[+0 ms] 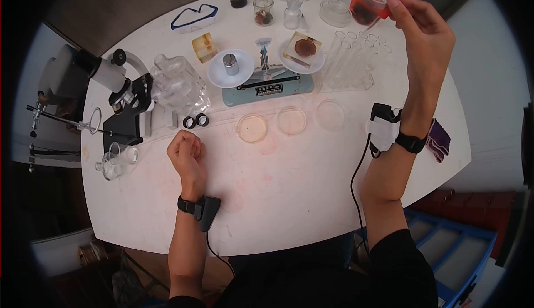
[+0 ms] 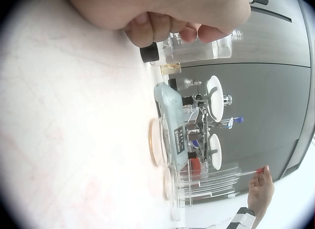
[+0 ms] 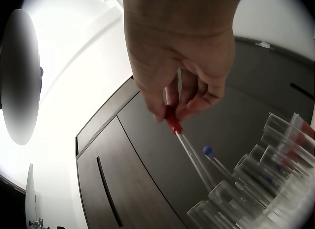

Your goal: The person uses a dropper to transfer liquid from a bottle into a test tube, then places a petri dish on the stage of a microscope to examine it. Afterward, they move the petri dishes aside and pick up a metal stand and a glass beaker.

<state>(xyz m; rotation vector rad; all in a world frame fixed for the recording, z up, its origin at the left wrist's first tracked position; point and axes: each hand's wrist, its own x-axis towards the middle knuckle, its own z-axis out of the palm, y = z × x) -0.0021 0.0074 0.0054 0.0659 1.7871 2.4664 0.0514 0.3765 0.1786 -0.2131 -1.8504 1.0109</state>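
Over the far right of the table, my right hand (image 1: 425, 34) pinches the red rubber bulb of a dropper (image 3: 173, 122) between thumb and fingers. The dropper's clear stem slants down toward a group of upright test tubes (image 1: 346, 58). Beside the hand in the head view stands a clear container of red liquid (image 1: 364, 9) with dark matter in it. A blue-bulbed dropper (image 3: 208, 152) leans among the tubes. My left hand (image 1: 187, 153) is curled into a fist by two black eyepieces (image 1: 196, 121), with nothing visible in it.
A balance (image 1: 268, 90) carries a metal weight (image 1: 230, 63) and a clear block with a brown specimen (image 1: 305, 48). Petri dishes (image 1: 252, 128) lie in front. On the left are a microscope (image 1: 114, 83) and a large clear bottle (image 1: 181, 83). Safety goggles (image 1: 193, 18) lie behind.
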